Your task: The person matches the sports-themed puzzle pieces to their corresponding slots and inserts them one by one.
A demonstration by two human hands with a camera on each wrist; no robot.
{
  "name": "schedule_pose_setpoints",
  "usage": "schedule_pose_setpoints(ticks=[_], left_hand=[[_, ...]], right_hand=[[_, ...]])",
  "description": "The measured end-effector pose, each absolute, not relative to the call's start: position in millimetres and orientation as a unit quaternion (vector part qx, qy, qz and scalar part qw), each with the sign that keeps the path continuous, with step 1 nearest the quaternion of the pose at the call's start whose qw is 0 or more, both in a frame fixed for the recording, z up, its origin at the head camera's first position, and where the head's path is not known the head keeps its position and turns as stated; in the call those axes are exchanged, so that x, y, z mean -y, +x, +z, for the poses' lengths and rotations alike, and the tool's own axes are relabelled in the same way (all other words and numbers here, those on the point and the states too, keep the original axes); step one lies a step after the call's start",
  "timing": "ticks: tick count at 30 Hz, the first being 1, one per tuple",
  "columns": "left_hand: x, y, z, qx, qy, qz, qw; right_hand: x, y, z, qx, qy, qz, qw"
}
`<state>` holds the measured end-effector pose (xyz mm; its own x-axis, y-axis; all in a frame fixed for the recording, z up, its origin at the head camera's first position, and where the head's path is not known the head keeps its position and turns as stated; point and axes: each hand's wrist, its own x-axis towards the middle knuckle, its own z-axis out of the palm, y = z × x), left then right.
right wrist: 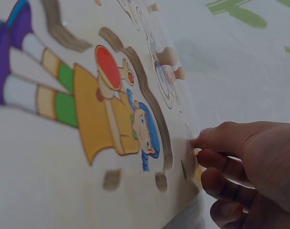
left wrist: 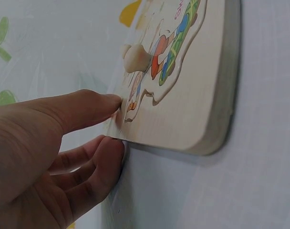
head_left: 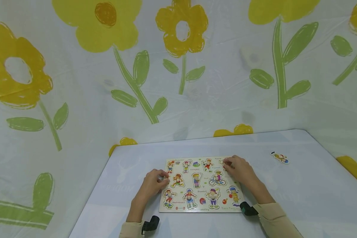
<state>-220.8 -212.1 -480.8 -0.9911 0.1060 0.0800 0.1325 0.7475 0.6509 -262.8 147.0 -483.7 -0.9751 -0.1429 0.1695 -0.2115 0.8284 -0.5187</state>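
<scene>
A wooden knobbed puzzle board with sports figures lies on the table. My left hand holds its left edge, the thumb on the top face and curled fingers against the side; the left wrist view shows this hand close up. At the board's far right corner, my right hand pinches a puzzle piece, mostly hidden by the fingers. In the right wrist view, thumb and forefinger of this hand meet close to the board. The table tennis piece appears nearer that camera.
A loose puzzle piece lies on the white table, right of the board. Other figures, such as the cyclist piece, sit in the board. Behind the table hangs a flower-patterned cloth.
</scene>
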Motion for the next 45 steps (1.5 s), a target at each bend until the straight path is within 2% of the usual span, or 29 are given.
schedule_pose_setpoints(ticks=[14, 28, 45], left_hand=[[213.0, -221.3, -480.8, 0.929, -0.072, -0.362, 0.018], [212.9, -221.3, -480.9, 0.932, -0.07, -0.355, 0.019], [212.3, -221.2, -481.8, 0.932, -0.066, -0.355, 0.022]], right_hand=[[-169.7, -259.4, -477.5, 0.949, 0.069, 0.301, 0.055], [-206.5, -263.2, -480.5, 0.951, 0.044, 0.294, 0.081], [-255.0, -258.5, -484.2, 0.953, -0.049, 0.278, 0.111]])
